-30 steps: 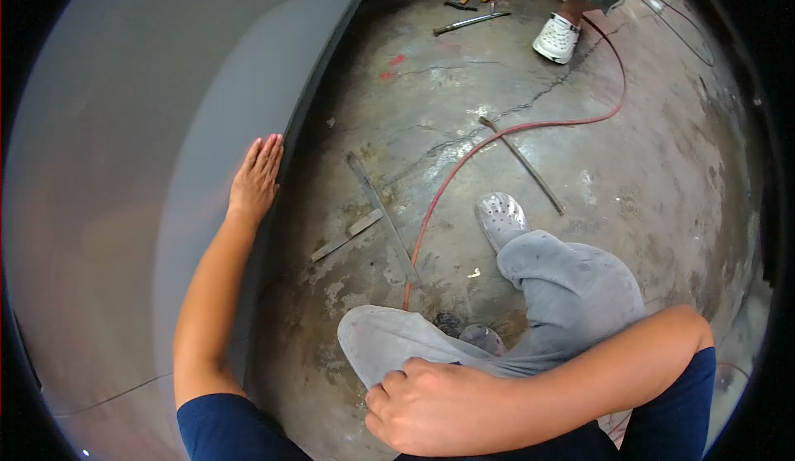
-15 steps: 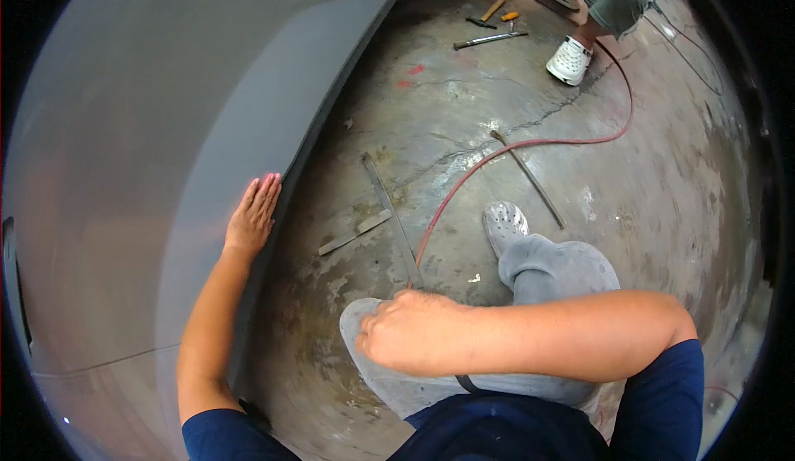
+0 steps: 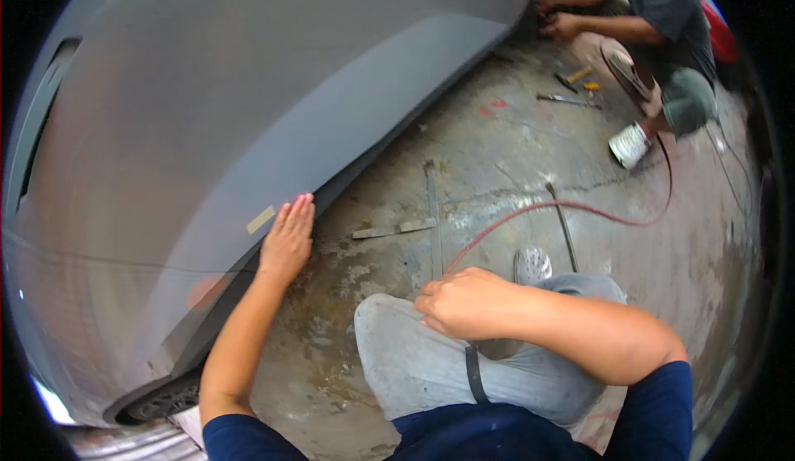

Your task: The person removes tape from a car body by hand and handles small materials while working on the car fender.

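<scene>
My left hand (image 3: 287, 237) lies flat on the grey car body panel (image 3: 348, 72), close to its lower edge, fingers stretched out together. A short strip of beige masking tape (image 3: 260, 219) is stuck to the panel just left of those fingers. My right hand (image 3: 468, 302) is closed with curled fingers above my grey-trousered knee (image 3: 385, 328); whether it holds anything is hidden. Near it, a red hose (image 3: 530, 208) runs up to my right hand's far side. Beyond lie a long flat metal bar (image 3: 434, 204) and a shorter flat strip (image 3: 393, 229).
A co-worker (image 3: 662, 31) squats at upper right, both hands at the panel's far end. Beside that person lie a hammer (image 3: 579, 74), an orange-handled tool (image 3: 590, 86) and a metal bar (image 3: 570, 100). A thin rod (image 3: 565, 229) lies across the concrete. A wheel (image 3: 166, 399) shows at lower left.
My left hand has slid along the panel toward the seam near me, and the tape strip now shows. The view has shifted, bringing in the wheel and the co-worker's hands. My right hand stays closed.
</scene>
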Motion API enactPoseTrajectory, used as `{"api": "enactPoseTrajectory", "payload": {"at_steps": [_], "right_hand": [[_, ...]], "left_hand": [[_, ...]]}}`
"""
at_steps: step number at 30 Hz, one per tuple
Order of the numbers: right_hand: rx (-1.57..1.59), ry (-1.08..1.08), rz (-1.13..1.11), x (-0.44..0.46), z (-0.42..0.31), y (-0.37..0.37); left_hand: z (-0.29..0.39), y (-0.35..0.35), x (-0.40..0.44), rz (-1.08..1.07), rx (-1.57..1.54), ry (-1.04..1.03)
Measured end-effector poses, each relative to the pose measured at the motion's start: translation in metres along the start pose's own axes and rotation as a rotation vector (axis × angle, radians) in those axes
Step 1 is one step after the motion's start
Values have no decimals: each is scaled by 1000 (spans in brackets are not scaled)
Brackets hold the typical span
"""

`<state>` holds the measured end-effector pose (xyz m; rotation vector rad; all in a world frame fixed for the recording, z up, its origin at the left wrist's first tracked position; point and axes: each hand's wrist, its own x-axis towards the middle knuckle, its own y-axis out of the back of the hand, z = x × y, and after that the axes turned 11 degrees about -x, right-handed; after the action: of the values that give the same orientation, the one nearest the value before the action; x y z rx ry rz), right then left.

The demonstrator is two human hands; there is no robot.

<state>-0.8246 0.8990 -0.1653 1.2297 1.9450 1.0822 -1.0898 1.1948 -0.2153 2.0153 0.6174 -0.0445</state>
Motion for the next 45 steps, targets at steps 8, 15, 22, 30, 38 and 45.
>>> {"api": "enactPoseTrajectory", "payload": {"at_steps": [8,15,22,30,38,45], "right_hand": [[48,-88,-87,16,17,10],[82,-146,-156,30,7,14],[101,-232,-188,25,13,3],[-82,-220,-160,35,5,-2],[-194,-234,-157,31,-4,-12],[-204,-249,-143,27,1,-8]], "left_hand": [[93,12,28,1052,-1047,864],[59,-1,41,1775,-1539,1302],[60,-6,36,1715,-1549,1259],[60,-2,38,1703,-1507,1241],[66,3,42,1621,-1471,1289],[70,-2,41,1626,-1465,1261]]}}
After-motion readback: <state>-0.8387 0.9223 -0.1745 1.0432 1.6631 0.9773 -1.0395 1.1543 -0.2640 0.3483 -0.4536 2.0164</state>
